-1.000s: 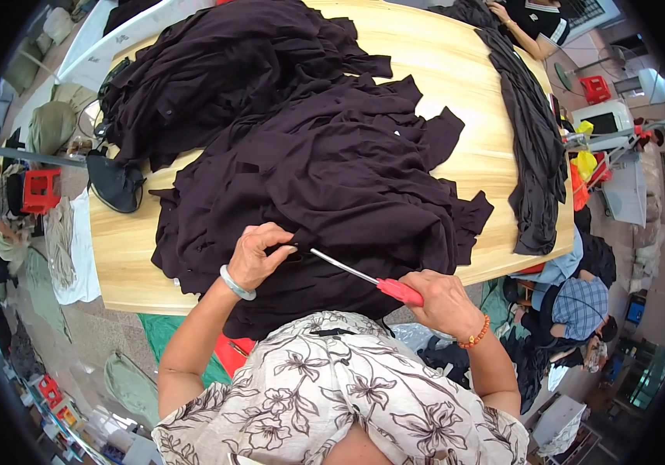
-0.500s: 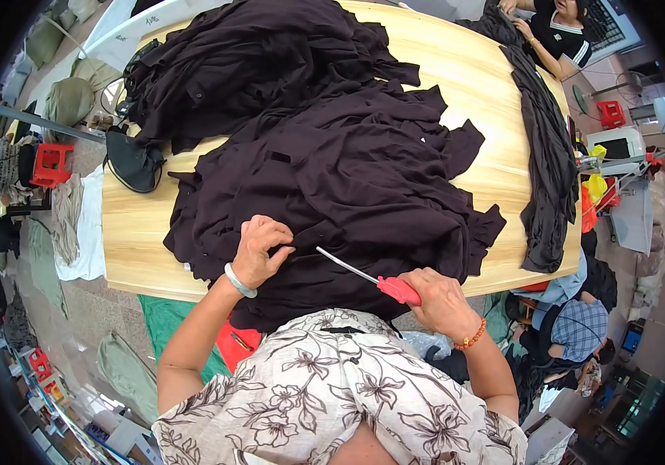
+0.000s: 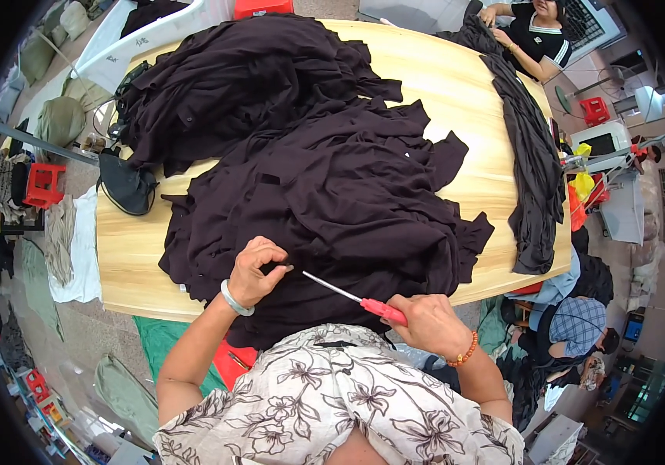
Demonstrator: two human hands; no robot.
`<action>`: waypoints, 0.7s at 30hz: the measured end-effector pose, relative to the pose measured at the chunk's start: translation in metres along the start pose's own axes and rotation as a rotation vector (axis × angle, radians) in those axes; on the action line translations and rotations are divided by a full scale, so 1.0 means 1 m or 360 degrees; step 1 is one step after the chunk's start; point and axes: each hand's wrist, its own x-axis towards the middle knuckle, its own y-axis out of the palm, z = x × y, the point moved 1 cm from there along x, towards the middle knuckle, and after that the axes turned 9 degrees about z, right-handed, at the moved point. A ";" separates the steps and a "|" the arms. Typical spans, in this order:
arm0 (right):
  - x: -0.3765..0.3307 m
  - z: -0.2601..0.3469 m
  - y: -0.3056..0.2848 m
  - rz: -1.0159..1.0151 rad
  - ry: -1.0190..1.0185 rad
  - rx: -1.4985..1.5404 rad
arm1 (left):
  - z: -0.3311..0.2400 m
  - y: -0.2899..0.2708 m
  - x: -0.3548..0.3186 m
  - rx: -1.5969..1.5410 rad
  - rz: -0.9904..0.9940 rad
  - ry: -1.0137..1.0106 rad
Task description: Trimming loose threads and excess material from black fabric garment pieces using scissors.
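Here, a person in a floral-print top stands at the near edge of a long pale wooden table (image 3: pixel 456 101), seen from above. The left hand (image 3: pixel 255 271), at about seven o'clock from the table's centre, has its fingers pinched together on a fold of the dark brown, almost black, fabric garment (image 3: pixel 332 194) that lies spread over the near half of the table. The right hand (image 3: pixel 429 325), at five o'clock, has its fingers wrapped shut around the red plastic handle of a pair of long steel-bladed scissors (image 3: pixel 355 298), whose tip points towards the pinched fold. To do this well, it seems wise to keep the cloth taut between the pinching fingers and to bring the blades in clear of the fingertips. A second heap of the same dark cloth (image 3: pixel 247 77) lies at eleven o'clock. As for containers, a white plastic crate (image 3: pixel 127 46) sits beyond the table's far left corner with dark cloth showing inside, and a black bowl-shaped cap or bag (image 3: pixel 127 186) rests at nine o'clock; its contents cannot be seen.
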 end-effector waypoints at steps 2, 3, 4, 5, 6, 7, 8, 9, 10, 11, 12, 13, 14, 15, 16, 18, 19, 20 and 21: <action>-0.004 0.000 0.004 0.0038 -0.0041 0.0111 | -0.003 -0.003 0.002 0.0004 0.0055 0.0015; -0.004 0.000 0.004 0.0082 -0.0017 0.0151 | -0.005 -0.004 0.003 -0.0055 0.0074 0.0006; -0.005 -0.001 0.005 0.0079 -0.0016 0.0156 | -0.007 -0.004 0.004 -0.0114 0.0094 -0.0005; -0.006 -0.003 0.008 -0.0041 -0.0027 0.0205 | -0.007 -0.003 0.004 -0.0112 0.0099 -0.0006; -0.006 -0.003 0.009 -0.0163 -0.0039 0.0255 | -0.006 -0.004 0.003 -0.0207 0.0124 -0.0060; -0.007 -0.004 0.010 -0.0164 -0.0040 0.0263 | -0.006 -0.004 0.003 -0.0302 0.0149 -0.0117; -0.008 -0.005 0.012 -0.0117 -0.0007 0.0302 | -0.004 -0.003 0.004 -0.0420 0.0122 -0.0200; -0.010 -0.006 0.013 -0.0063 0.0023 0.0341 | -0.005 -0.002 0.006 -0.0538 0.0091 -0.0289; -0.012 -0.007 0.014 -0.0054 0.0019 0.0352 | -0.001 -0.003 0.006 -0.0609 0.0071 -0.0351; -0.015 -0.008 0.016 -0.0057 0.0014 0.0347 | 0.004 -0.003 0.004 -0.0758 0.0048 -0.0436; -0.016 -0.009 0.017 -0.0063 0.0004 0.0343 | 0.007 -0.004 0.003 -0.0901 0.0023 -0.0518; -0.016 -0.010 0.017 -0.0081 -0.0008 0.0340 | 0.009 -0.007 0.003 -0.0962 0.0046 -0.0542; -0.015 -0.009 0.016 -0.0074 -0.0015 0.0352 | 0.013 -0.008 0.003 -0.1005 0.0022 -0.0581; -0.014 -0.006 0.013 -0.0050 0.0002 0.0315 | 0.017 -0.007 0.005 -0.1052 -0.0002 -0.0618; -0.012 -0.005 0.011 -0.0028 0.0017 0.0277 | 0.019 -0.005 0.006 -0.1239 -0.0063 -0.0713; -0.007 -0.003 0.012 -0.0025 -0.0017 0.0241 | 0.018 -0.007 0.011 -0.1492 -0.0134 -0.0796; -0.004 -0.001 0.011 0.0007 -0.0042 0.0204 | 0.020 -0.008 0.012 -0.1556 -0.0151 -0.0855; -0.002 0.001 0.011 0.0037 -0.0067 0.0165 | 0.016 -0.009 0.012 -0.1551 -0.0150 -0.0856; 0.001 0.002 0.011 0.0025 -0.0066 0.0163 | 0.010 -0.011 0.016 -0.1605 -0.0101 -0.0938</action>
